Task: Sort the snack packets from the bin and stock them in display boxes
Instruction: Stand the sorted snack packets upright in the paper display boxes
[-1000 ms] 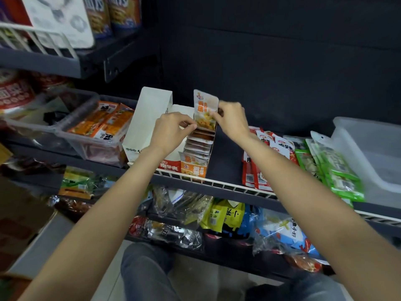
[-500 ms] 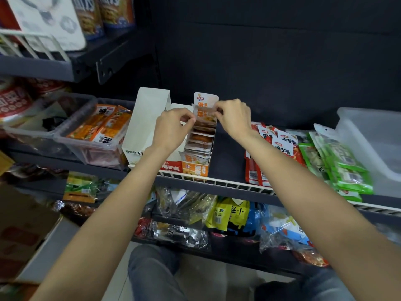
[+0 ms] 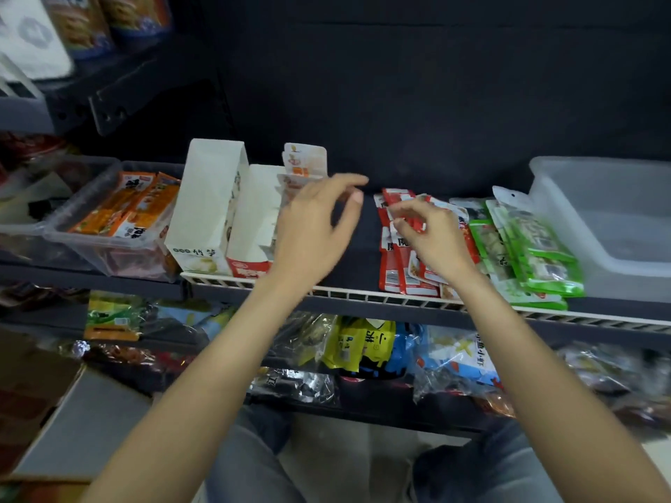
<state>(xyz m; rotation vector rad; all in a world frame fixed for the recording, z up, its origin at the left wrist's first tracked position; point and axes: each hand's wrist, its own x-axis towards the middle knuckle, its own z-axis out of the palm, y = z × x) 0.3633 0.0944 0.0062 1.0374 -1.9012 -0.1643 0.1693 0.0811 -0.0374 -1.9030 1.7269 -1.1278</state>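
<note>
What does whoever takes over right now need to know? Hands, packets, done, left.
Left hand: open, holding nothing, in the air in front of the orange display box.
Right hand: fingers curled at the top of the red packets; a firm grip is not clear.
Done: orange packets stand in the display box, the rearmost sticking up above the rest.
Left: red packets and green packets lie loose on the shelf. The white display box shows no contents from here. The clear bin at far right looks empty.
</note>
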